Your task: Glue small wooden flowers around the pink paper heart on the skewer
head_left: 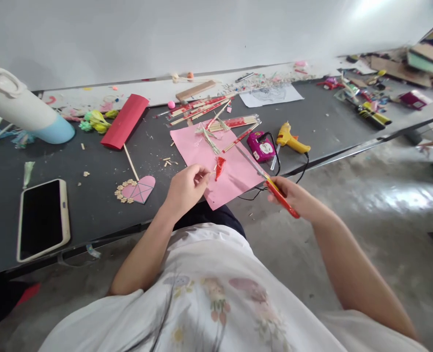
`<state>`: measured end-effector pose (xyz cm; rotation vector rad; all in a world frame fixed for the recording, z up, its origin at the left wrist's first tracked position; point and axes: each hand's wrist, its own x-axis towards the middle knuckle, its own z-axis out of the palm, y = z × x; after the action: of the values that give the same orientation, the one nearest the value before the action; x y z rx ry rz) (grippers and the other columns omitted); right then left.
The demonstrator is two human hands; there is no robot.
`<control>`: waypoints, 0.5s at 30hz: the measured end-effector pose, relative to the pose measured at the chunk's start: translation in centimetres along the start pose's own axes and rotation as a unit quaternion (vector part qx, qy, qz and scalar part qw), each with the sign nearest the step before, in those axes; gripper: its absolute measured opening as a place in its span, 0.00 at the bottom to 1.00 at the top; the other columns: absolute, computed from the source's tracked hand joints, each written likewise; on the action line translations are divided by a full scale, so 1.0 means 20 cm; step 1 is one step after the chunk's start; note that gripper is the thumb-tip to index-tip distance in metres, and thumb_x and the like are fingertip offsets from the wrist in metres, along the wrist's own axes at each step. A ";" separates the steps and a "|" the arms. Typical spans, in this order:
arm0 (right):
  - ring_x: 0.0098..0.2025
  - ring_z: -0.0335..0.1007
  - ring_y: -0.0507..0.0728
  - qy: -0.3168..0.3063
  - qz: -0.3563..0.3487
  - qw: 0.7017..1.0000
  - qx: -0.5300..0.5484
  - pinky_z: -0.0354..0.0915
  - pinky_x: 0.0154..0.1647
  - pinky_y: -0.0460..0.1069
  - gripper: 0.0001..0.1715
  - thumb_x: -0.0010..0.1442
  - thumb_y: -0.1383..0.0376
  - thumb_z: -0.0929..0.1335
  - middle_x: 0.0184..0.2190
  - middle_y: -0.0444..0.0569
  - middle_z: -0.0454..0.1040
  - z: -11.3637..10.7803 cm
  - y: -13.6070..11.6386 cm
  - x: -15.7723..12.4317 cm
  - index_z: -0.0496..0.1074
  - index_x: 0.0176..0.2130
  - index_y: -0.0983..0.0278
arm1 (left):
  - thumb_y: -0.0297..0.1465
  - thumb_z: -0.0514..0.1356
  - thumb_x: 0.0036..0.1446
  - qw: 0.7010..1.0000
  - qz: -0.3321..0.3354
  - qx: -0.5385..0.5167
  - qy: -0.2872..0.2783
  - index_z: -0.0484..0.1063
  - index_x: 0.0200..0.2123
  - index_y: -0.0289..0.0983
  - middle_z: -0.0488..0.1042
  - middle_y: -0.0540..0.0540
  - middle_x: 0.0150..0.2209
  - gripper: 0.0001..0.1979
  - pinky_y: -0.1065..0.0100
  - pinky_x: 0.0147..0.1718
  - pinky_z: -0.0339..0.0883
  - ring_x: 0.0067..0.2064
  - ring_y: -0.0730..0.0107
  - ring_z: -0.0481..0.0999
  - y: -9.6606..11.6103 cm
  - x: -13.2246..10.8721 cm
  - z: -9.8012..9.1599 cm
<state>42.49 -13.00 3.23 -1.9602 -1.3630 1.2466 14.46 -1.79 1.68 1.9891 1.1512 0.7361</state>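
Note:
My left hand [189, 188] is closed in a pinch above the left edge of a pink sheet [234, 188]. Something thin and pale shows at its fingertips, too small to name. Just right of those fingers is a small red tassel-like piece [220, 167]; whether they touch it I cannot tell. In my right hand [288, 194] is a pair of red-handled scissors [280, 196], held over the sheet's right edge. Their long blades point up and left across the paper. Pale tied strands [211, 140] and red-wrapped chopsticks [234, 122] lie at the sheet's far side.
A yellow glue gun [292, 139] with a black cord lies by a purple box [261, 146]. To the left are a pink heart on a stick [141, 189], a red folded card [125, 122], a phone [43, 220] and a white-and-blue bottle [29, 110]. Scraps line the wall.

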 end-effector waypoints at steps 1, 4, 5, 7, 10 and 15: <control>0.27 0.56 0.51 -0.027 -0.026 0.996 0.078 0.57 0.28 0.48 0.33 0.48 0.42 0.73 0.29 0.41 0.61 0.06 0.02 0.00 0.64 0.42 0.59 | 0.37 0.60 0.61 1.000 -0.003 -0.017 0.016 0.74 0.36 0.39 0.80 0.49 0.34 0.08 0.69 0.35 0.67 0.34 0.70 0.78 0.00 -0.01 0.00; 0.26 0.54 0.49 -0.065 -0.086 0.971 0.215 0.55 0.25 0.46 0.35 0.46 0.43 0.76 0.31 0.41 0.60 0.23 0.04 -0.02 0.66 0.45 0.59 | 0.39 0.61 0.60 0.997 0.000 -0.061 0.056 0.74 0.35 0.38 0.79 0.49 0.32 0.10 0.71 0.32 0.67 0.31 0.72 0.77 0.00 -0.03 0.00; 0.27 0.56 0.50 -0.068 -0.101 0.966 0.227 0.57 0.25 0.46 0.36 0.46 0.43 0.76 0.31 0.41 0.61 0.28 0.03 -0.03 0.66 0.46 0.58 | 0.40 0.61 0.60 0.995 0.003 -0.076 0.069 0.74 0.35 0.38 0.78 0.49 0.31 0.11 0.71 0.31 0.68 0.31 0.73 0.76 0.01 -0.04 0.00; 0.28 0.58 0.51 -0.067 -0.108 0.968 0.215 0.60 0.26 0.47 0.36 0.47 0.44 0.76 0.31 0.41 0.63 0.36 0.01 -0.05 0.66 0.48 0.58 | 0.41 0.61 0.61 0.991 0.011 -0.100 0.094 0.74 0.35 0.38 0.78 0.49 0.31 0.11 0.72 0.31 0.68 0.30 0.74 0.76 0.00 -0.05 -0.01; 0.31 0.61 0.53 -0.059 -0.115 0.980 0.152 0.64 0.30 0.48 0.39 0.47 0.47 0.77 0.32 0.42 0.66 0.44 -0.03 -0.08 0.64 0.51 0.58 | 0.40 0.62 0.60 0.984 0.023 -0.119 0.130 0.74 0.35 0.39 0.77 0.50 0.31 0.10 0.73 0.30 0.69 0.29 0.76 0.75 0.00 -0.07 -0.02; 0.40 0.67 0.58 -0.046 -0.125 0.990 0.036 0.67 0.41 0.52 0.42 0.49 0.50 0.77 0.44 0.50 0.69 0.53 -0.10 -0.11 0.59 0.55 0.60 | 0.39 0.62 0.61 0.980 0.039 -0.118 0.152 0.74 0.38 0.38 0.78 0.49 0.33 0.10 0.73 0.31 0.71 0.29 0.76 0.75 0.00 -0.10 -0.05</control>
<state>32.27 -15.51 0.38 -1.6424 -1.5330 1.2590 12.83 -3.36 2.10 1.7701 1.1007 1.1943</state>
